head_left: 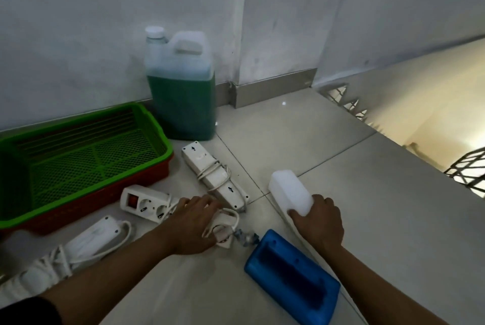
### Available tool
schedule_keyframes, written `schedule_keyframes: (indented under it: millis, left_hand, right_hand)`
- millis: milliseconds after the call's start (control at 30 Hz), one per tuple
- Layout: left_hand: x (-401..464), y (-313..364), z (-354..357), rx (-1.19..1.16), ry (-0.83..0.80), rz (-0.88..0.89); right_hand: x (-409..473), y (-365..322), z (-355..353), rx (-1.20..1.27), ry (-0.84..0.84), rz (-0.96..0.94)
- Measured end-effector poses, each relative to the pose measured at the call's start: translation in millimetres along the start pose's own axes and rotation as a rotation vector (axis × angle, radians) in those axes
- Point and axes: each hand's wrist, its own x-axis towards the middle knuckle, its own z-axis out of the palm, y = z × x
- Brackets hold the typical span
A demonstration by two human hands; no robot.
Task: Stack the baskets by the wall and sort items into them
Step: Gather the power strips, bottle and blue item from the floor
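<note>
Head-cam view looking down at a pale tiled floor (341, 167) in a room corner, w/ two bare forearms reaching in from the near edge.

Nearest, right of centre: a blue rectangular plastic container (291, 276) lying on its side. Just beyond its far end sits a small grey-blue crumpled bit (245, 236), too blurred to identify.

Near left: a white power strip wrapped in its own white cord (86, 242), lying flat.

The left hand (193, 227) is palm-down over a small white plug adapter w/ looped white cord (223, 227); fingers curl over it and onto the cord, so it looks to be gripping it, tho the exact hold is partly hidden. The right hand (319, 219) grips the near end of a white translucent rectangular plastic block (291, 193), thumb on its left side, fingers curled round the right; the block's far end points away to the left.

Left of the left hand: a short white two-socket power strip w/ a red rocker switch (144, 202). Beyond the left hand: a longer white power strip, back side up, cord wound round its middle (214, 173).

Far left: a green mesh plastic basket (86, 151) nested inside a red plastic basket (110, 198), the pair stacked against the white wall (78, 36). Nothing visible inside the green one.

Farthest, at the wall just right of the baskets: a translucent white plastic jerrycan part-filled w/ green liquid (181, 88), standing upright, white cap on. Far right: the floor ends at an edge w/ dark metal lattice railing (467, 170).
</note>
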Motion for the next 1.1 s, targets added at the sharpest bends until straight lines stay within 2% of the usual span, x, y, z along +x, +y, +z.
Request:
schedule_keyframes:
  millis: [67,100,200,233,300,333,367,467,500,533,600,633,667,733,833,933,1000,1100]
  left_hand:
    - [-2.4,-3.6,-6.5,-0.159,-0.015,-0.133]
    - [-3.6,-3.4,-11.0,-0.296,0.027,-0.198]
    - [-6.2,0.4,-27.5,-0.751,0.293,-0.386]
    - [-8.1,1.4,-35.3,-0.923,0.29,-0.477]
    - [-13.9,0.5,-46.5,-1.338,0.172,-0.654]
    - [-21.1,-4.7,-48.6,-1.482,0.117,-0.728]
    - [-28.9,-11.2,-48.0,-1.504,0.113,-0.79]
    - [-62.2,-48.5,-43.5,-1.371,0.312,-0.896]
    - [-78.0,-61.4,-45.9,-1.271,0.342,-0.872]
    - [-93.7,-75.5,-49.7,-1.121,0.33,-0.844]
    - [-124.7,-100.5,-58.4,-0.69,0.163,-0.756]
    - [-136.3,-108.3,-61.7,-0.539,0.111,-0.7]
    - [-145.7,-112.7,-64.5,-0.472,0.07,-0.67]
    - [-155.3,-115.5,-71.6,-0.427,0.057,-0.62]
    - [-160.2,-125.2,-84.9,-0.115,-0.048,-0.553]
    - [-168.2,-137.8,-86.3,0.225,-0.124,-0.591]
    - [-174.7,-143.4,-76.2,0.28,-0.114,-0.608]
    - [-180.4,-151.6,-61.8,0.209,-0.017,-0.659]
  right_hand:
    - [-12.3,-28.6,-2.6,0.195,0.056,0.012]
    - [-19.5,-44.0,-2.9,0.288,0.046,0.006]
    - [-46.7,-89.8,6.4,0.46,-0.083,-0.04]
    - [-57.5,-104.4,14.2,0.491,-0.136,-0.051]
    - [-79.6,-130.4,30.5,0.546,-0.214,-0.08]
    - [-91.0,-142.9,37.2,0.561,-0.255,-0.114]
    - [-99.4,-152.2,44.8,0.573,-0.307,-0.164]
    - [-115.5,-170.1,61.5,0.639,-0.574,-0.36]
    - [-117.0,-172.3,66.2,0.608,-0.598,-0.426]
    - [-114.1,-172.4,71.3,0.521,-0.541,-0.518]
    - [-101.0,-168.6,81.9,0.123,-0.336,-0.721]
    - [-94.1,-165.0,85.4,-0.1,-0.29,-0.769]
    - [-87.6,-161.4,89.8,-0.275,-0.296,-0.772]
    - [-81.1,-156.2,97.9,-0.437,-0.352,-0.737]
    - [-81.4,-154.7,108.0,-0.458,-0.25,-0.744]
    - [-83.3,-156.1,116.8,-0.424,-0.155,-0.76]
    - [-81.5,-160.9,124.1,-0.389,-0.097,-0.831]
    - [-72.9,-176.4,138.6,-0.27,-0.043,-0.988]
